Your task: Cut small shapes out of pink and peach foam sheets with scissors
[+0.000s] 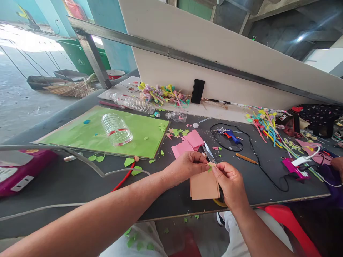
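My left hand (184, 167) and my right hand (229, 182) meet over the dark table (80, 178). Both pinch a tiny green foam piece (210, 166) between their fingertips. My right hand also seems to hold scissors (208, 153), whose blades stick up toward the left and whose yellow handle shows below the palm. A stack of tan foam squares (203, 186) lies just under both hands. Pink foam squares (189, 142) lie behind them.
A green foam sheet (80, 134) carries a cut clear bottle (116, 129). A whole bottle (132, 102), pipe-cleaner flowers (160, 94), a black phone (197, 91), a blue glue gun (230, 135), a pencil (246, 158) and green scraps lie around. Another person's hand (338, 164) shows at the right.
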Demonstrator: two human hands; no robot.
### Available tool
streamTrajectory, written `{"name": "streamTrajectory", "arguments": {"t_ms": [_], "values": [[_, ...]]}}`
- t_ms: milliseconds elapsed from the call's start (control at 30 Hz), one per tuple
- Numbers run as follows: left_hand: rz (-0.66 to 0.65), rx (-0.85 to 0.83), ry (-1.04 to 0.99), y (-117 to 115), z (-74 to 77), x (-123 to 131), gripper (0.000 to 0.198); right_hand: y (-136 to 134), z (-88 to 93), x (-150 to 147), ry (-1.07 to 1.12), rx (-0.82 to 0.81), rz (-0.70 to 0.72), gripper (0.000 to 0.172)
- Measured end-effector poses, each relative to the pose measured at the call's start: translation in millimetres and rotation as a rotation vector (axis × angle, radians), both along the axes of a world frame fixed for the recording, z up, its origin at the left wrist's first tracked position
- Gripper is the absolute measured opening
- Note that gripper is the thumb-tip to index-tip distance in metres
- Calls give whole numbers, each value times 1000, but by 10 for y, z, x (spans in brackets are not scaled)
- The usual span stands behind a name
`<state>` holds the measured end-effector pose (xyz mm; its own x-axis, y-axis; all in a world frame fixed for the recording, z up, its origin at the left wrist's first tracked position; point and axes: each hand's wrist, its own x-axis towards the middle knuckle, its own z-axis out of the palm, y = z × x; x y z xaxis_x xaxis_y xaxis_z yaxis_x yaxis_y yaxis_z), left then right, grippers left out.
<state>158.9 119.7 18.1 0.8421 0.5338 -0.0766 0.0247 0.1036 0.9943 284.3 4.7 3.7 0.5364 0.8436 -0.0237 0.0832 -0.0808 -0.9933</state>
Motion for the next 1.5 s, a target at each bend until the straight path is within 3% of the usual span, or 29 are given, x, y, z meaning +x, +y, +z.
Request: {"name": "streamTrajectory", "arguments": {"t_ms": [400,600,800,1133,1500], "values": [[9,38,18,35,-26,-15,24,11,-37,53,267,110,98,23],[14,100,16,30,-14,-11,24,0,37,-8,256,73,170,17],[10,121,48,22,-6,-10,25,23,-50,29,221,28,175,18],[-55,-5,-18,6,59,-42,28,6,57,-15,185,-47,122,26],[-139,223,186,91,-39,-54,35,-4,77,73,-19,-183,217,26]]}}
